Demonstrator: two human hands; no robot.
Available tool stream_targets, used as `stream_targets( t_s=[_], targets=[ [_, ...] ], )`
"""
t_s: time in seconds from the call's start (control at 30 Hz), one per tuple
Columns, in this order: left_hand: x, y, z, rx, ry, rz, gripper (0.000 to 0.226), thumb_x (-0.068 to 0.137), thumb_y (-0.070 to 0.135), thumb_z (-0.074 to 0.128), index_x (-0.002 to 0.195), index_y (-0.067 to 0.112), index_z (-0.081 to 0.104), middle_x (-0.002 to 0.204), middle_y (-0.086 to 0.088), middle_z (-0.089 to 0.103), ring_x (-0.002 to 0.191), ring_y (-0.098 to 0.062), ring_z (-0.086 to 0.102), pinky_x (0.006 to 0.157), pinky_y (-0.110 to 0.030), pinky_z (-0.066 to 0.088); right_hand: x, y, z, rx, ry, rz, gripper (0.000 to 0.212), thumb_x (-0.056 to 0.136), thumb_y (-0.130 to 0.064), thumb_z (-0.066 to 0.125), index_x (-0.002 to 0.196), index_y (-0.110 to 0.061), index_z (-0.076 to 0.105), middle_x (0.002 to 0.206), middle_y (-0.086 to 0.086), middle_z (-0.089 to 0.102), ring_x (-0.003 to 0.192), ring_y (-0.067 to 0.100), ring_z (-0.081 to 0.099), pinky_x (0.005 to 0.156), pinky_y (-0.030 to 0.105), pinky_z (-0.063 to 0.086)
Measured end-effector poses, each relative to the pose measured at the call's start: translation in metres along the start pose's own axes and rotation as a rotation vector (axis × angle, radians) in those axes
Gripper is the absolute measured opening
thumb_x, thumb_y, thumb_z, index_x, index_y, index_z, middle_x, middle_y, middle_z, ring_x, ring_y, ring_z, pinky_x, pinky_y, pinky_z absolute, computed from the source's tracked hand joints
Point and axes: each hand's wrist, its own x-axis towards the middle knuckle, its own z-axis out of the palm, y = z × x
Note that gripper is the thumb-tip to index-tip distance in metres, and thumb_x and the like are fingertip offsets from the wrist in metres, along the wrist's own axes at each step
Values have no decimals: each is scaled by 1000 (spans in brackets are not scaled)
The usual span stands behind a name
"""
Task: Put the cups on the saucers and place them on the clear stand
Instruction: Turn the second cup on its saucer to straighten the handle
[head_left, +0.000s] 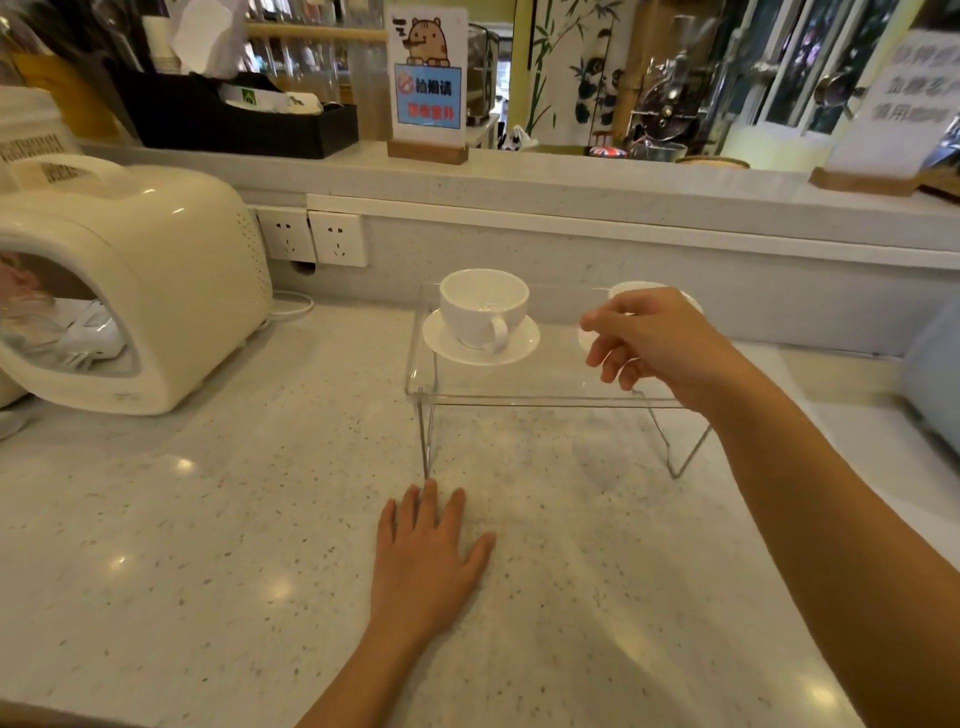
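Head view: one white cup (483, 306) is sitting on its saucer (480, 343) at the clear stand's (519, 387) ten o'clock. The right hand (654, 338), fingers loosely curled, is covering the second cup (631, 288) at two o'clock; whether it is gripping, I cannot tell. The left hand (428, 556) is lying flat and empty on the counter (208, 519). The glazed china is likely rigid, slick and chippable, so pinching the handle looks safest.

The left hand (423, 561) lies flat, palm down, fingers spread and pointing forward, forearm bare. The right hand (652, 340) is raised on an outstretched bare arm, fingers loosely curled downward, thumb and forefinger nearly meeting.
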Motion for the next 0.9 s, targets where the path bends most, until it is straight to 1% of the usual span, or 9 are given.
stream_targets(
  t_s=[0.1, 0.23, 0.37, 0.47, 0.6, 0.73, 0.77, 0.8, 0.9],
  targets=[
    [0, 0, 2, 1, 7, -4, 71, 84, 67, 9, 146, 32, 8, 159, -4, 4, 146, -22, -2, 118, -41, -5, -12, 10, -24, 59, 121, 7, 17, 88, -15, 55, 85, -2, 65, 65, 13, 65, 40, 13, 57, 38, 19, 47],
    [0, 2, 0, -2, 11, -10, 70, 85, 67, 10, 146, 32, 10, 159, -3, 6, 146, -22, 0, 119, -42, -2, -16, 32, -45, 169, 294, 88, 17, 88, -5, 49, 94, 7, 60, 64, 16, 61, 37, 13, 57, 35, 20, 48],
    [0, 3, -2, -11, 3, -16, 70, 85, 66, 12, 146, 33, 11, 159, -2, 7, 146, -22, 1, 119, -41, -1, -8, 49, -56, 275, 415, 170, 20, 90, 0, 42, 104, 8, 52, 61, 19, 59, 33, 15, 58, 34, 21, 49],
    [-1, 3, -4, -10, 8, -15, 69, 85, 65, 14, 146, 32, 13, 159, -3, 9, 145, -22, 3, 119, -42, 0, -1, 58, -59, 238, 415, 253, 25, 91, 2, 41, 110, 15, 50, 62, 23, 61, 34, 19, 61, 35, 23, 52],
    [-1, 3, -5, -4, 11, -21, 70, 85, 66, 14, 146, 31, 13, 159, -3, 11, 145, -22, 4, 119, -42, 1, 7, 63, -59, 157, 358, 346, 37, 91, -1, 47, 125, 12, 41, 64, 23, 64, 34, 19, 62, 32, 21, 48],
    [-1, 4, -4, 0, 7, -22, 70, 85, 66, 13, 146, 32, 12, 159, -2, 10, 145, -22, 2, 119, -42, 0, 14, 64, -60, 69, 298, 388, 36, 87, 0, 51, 119, 16, 45, 43, 13, 64, 26, 11, 51, 28, 16, 38],
    [-1, 4, -4, 1, 7, -23, 70, 85, 66, 13, 146, 32, 13, 159, -2, 10, 145, -22, 3, 119, -42, 0, 16, 64, -60, 80, 295, 390, 37, 87, 2, 51, 119, 17, 44, 46, 16, 64, 25, 10, 50, 27, 16, 38],
    [-1, 3, -5, 5, 8, -23, 70, 85, 66, 13, 146, 32, 13, 159, -2, 10, 145, -22, 3, 119, -42, 0, 17, 64, -59, 106, 292, 389, 39, 86, 5, 51, 122, 17, 41, 55, 20, 63, 26, 10, 52, 27, 16, 39],
    [0, 4, -5, 5, 12, -23, 69, 85, 66, 12, 145, 32, 14, 159, -2, 12, 145, -22, 4, 119, -42, 1, 20, 63, -57, 225, 275, 406, 43, 86, 11, 48, 127, 16, 36, 89, 32, 60, 35, 19, 63, 33, 20, 50]
  ],
)
